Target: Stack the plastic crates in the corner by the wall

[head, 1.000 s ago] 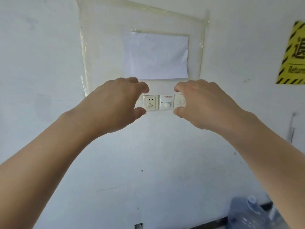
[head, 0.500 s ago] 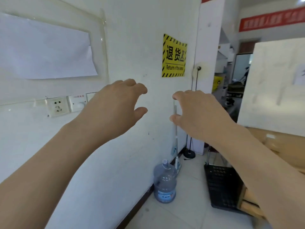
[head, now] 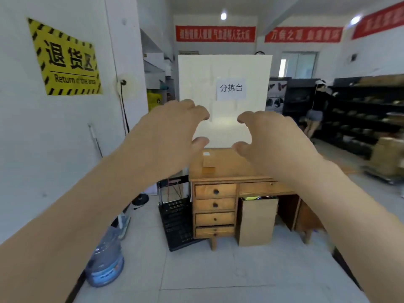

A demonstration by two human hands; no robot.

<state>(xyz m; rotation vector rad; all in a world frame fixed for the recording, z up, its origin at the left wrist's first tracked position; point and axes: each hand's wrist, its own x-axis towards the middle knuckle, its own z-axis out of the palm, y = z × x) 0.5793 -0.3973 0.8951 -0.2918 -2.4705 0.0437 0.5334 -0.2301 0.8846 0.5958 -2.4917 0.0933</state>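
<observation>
1. Nearest to me, my left hand [head: 172,136] and right hand [head: 273,138] are both raised at chest height, forearms stretched forward and roughly parallel. The fingers [head: 196,110] on each curl loosely inward toward the other, thumbs below, released and grasping nothing. I judge I am carrying them ready-shaped for taking a crate by its two sides.
2. Low on the left, a water bottle [head: 105,263] stands on the floor [head: 218,276] against the wall [head: 54,138], just under the yellow return-area sign [head: 67,60].
3. Further on, the black plastic crate [head: 177,224] sits on the floor, tilted, leaning against the drawer side of the wooden desk [head: 229,169]. It looks parked there out of the walkway. It is well apart from my hands, so I judge the pick-up is not yet begun.
4. A cardboard box [head: 258,221] stands in the desk's kneehole.
5. On the surface, a white board [head: 223,99] with a paper label stands upright.
6. Farthest, dark shelving [head: 360,110] lines the right side.
</observation>
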